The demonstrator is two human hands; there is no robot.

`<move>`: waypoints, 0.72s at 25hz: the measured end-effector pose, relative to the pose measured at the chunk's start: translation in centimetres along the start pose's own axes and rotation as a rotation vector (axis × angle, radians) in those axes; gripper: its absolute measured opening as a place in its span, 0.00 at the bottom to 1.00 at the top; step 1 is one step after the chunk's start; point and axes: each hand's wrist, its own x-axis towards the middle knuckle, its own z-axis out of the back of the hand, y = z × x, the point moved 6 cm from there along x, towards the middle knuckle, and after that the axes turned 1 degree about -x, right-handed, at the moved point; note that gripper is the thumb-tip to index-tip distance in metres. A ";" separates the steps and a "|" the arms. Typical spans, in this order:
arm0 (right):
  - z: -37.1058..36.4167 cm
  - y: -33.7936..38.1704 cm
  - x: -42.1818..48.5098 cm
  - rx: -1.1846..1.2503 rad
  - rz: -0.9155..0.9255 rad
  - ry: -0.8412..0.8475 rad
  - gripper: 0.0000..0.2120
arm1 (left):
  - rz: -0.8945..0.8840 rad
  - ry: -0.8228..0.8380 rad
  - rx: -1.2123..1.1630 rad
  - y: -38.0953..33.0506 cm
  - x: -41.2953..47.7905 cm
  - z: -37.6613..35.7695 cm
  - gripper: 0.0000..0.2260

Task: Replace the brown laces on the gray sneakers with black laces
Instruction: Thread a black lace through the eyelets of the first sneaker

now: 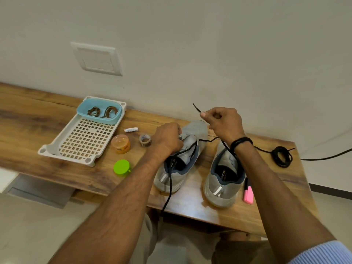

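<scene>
Wood-grain table [47, 119] runs along a pale wall with a switch plate [97, 59]. At its left lies a white perforated tray [64, 131], and in the tray's far end sits a blue tub [99, 120] holding the brown laces [102, 112]. Between the tray and the shoes are a battery [131, 129], an orange jar [120, 144], a tape roll [145, 140] and, nearer the front edge, a green lid [122, 167]. Two gray sneakers stand side by side with heels toward the person: the left sneaker [197, 130] and the right sneaker [219, 187]. A pink marker [248, 195] lies just beside the right sneaker's heel, and a coiled black lace [282, 156] rests near the table's right end, with a dark cable [327, 158] beyond it. The left hand [167, 139] sits on the left sneaker, fingers curled onto its upper by the front eyelets; the hand hides exactly what they catch. The right hand [222, 122], with a black band [241, 141] on its wrist, is raised above the sneakers' toes and pinches the black lace [197, 108] between thumb and forefinger, the tip sticking up to the left. From the left sneaker's eyelets the lace's other end crosses the heel and hangs off the table's front edge. One strand crosses the gap between the shoes toward the right hand.
</scene>
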 end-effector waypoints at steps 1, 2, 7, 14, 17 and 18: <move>-0.3 -0.1 0.1 -0.014 0.010 0.027 0.09 | -0.015 -0.028 0.031 -0.2 -0.1 -0.2 0.14; -0.8 -0.1 0.3 -0.054 0.027 0.065 0.08 | -0.025 -0.048 0.045 -0.4 -0.2 -0.5 0.13; -3.7 -0.9 2.1 -0.415 0.149 0.251 0.08 | -0.076 -0.131 0.158 -1.4 -0.2 -0.7 0.13; -5.6 -1.4 2.8 -0.542 0.184 0.360 0.06 | -0.104 -0.191 0.327 -2.6 0.2 -1.2 0.15; -5.9 -1.9 2.6 -0.587 0.230 0.376 0.10 | -0.115 -0.217 0.235 -2.1 0.2 -1.1 0.14; -6.0 -2.1 2.5 -0.619 0.235 0.382 0.11 | -0.123 -0.233 0.226 -2.0 0.1 -1.1 0.13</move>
